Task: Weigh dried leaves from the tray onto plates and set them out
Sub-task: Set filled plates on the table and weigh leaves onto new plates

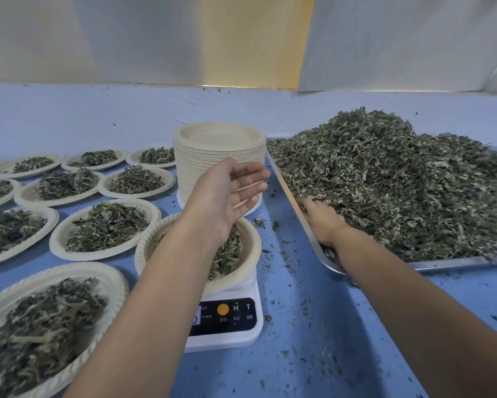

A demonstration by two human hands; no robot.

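Closest to you, by the desk's (313,326) front-left corner, 1 filled plate (109,285) sits done. Just right of it the scale (230,338) carries the current plate (248,254), partly loaded. Your left forearm covers most of the display, so the weight cannot be read. Your left hand (227,191) hovers above that plate, palm turned up, fingers straight and holding nothing. Your right hand (324,222) is pushed into the dried leaves (399,182) at the near-left corner of the tray (448,264). Its fingers are buried, so you cannot tell whether they grip a handful.

Progress, as I judge it: at least 9 portions are set out along the desk's left side, in rows reaching back, and this one is mid-weighing. Much is left, since the tray is heaped high and the stack of empty plates (221,156) behind the scale is tall.

Room is tight on the left, where plate rims touch or nearly do. An open lane runs between scale and tray, littered with crumbs, and a wide bare strip lies along the desk's far edge under the wall (155,38). Mind the tray's left rim, just beside the stack.
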